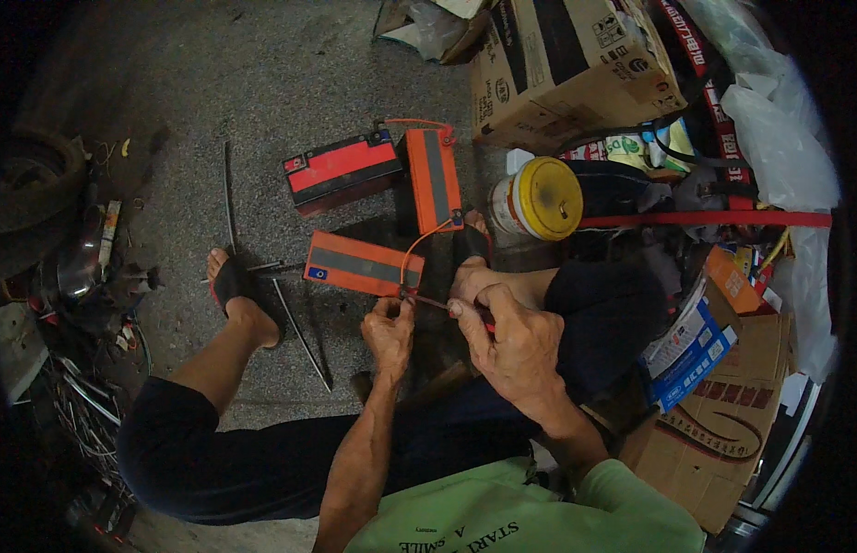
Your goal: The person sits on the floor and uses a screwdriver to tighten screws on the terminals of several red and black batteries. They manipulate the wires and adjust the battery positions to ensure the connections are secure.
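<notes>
My right hand (516,346) is closed round a screwdriver (431,301), whose thin shaft points left at the near right corner of an orange battery (345,263) with a grey stripe. At that same corner the fingers of my left hand (388,336) are pinched together; what is between them is too small to make out. An orange wire (412,249) curves from this corner up to a second orange battery (432,175). A red and black battery (343,170) stands left of the second one, joined to it by a red wire (419,121) at the far end.
Beyond my right foot stands a white bucket with a yellow lid (550,198). Cardboard boxes (576,83) lie at the far right and near right. Metal rods (301,334) rest on the floor by my left foot. A tyre (32,180) and tangled cables (82,415) line the left side.
</notes>
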Available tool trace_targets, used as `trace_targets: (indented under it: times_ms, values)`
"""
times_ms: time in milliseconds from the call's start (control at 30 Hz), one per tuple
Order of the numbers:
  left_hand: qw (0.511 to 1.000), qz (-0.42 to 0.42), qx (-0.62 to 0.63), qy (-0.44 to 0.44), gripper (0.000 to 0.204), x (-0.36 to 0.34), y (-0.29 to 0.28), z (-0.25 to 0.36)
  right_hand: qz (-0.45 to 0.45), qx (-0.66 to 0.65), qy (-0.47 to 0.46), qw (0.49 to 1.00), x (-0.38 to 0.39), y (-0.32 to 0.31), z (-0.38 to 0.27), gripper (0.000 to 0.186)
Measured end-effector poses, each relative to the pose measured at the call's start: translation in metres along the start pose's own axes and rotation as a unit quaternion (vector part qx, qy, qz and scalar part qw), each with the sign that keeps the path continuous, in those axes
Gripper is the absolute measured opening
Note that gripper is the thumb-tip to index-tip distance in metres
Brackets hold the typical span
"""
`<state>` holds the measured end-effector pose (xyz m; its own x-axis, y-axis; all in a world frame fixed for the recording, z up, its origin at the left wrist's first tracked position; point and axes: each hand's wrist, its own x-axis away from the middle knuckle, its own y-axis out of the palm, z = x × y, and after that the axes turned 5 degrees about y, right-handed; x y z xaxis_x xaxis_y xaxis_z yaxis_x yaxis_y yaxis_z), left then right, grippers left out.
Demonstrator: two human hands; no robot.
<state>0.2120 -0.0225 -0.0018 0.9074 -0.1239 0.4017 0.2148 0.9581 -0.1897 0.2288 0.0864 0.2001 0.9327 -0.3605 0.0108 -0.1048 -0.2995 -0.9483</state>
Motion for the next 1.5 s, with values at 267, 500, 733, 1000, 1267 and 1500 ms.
trace_targets:
  times_ms: [267,500,733,1000,1267,1500]
  values:
    - [0.999,0.009,-0.024,0.033,0.023,-0.001,0.002,-0.006,0.04,-0.034,0.006,0.999,-0.001,0.004,-0.002,0.026]
    - [1.0,0.009,0.01,0.027,0.018,0.0,0.002,-0.009,0.014,-0.005,-0.022,1.0,-0.002,-0.003,-0.002,0.026]
    - [0.998,0.016,-0.02,0.05,0.024,0.0,0.001,-0.003,-0.002,-0.032,0.028,0.999,0.001,0.003,0.001,0.031]
    - [0.998,0.023,-0.008,0.05,0.022,0.0,0.001,-0.01,0.06,-0.027,-0.032,0.997,-0.005,-0.001,-0.004,0.024]
    - [0.985,0.063,-0.063,0.147,0.015,0.0,0.004,0.003,-0.02,-0.022,0.037,0.999,0.003,0.002,-0.001,0.028]
    - [0.985,0.046,-0.042,0.16,0.017,-0.001,0.001,-0.002,0.052,-0.034,-0.03,0.998,-0.005,0.002,-0.001,0.023]
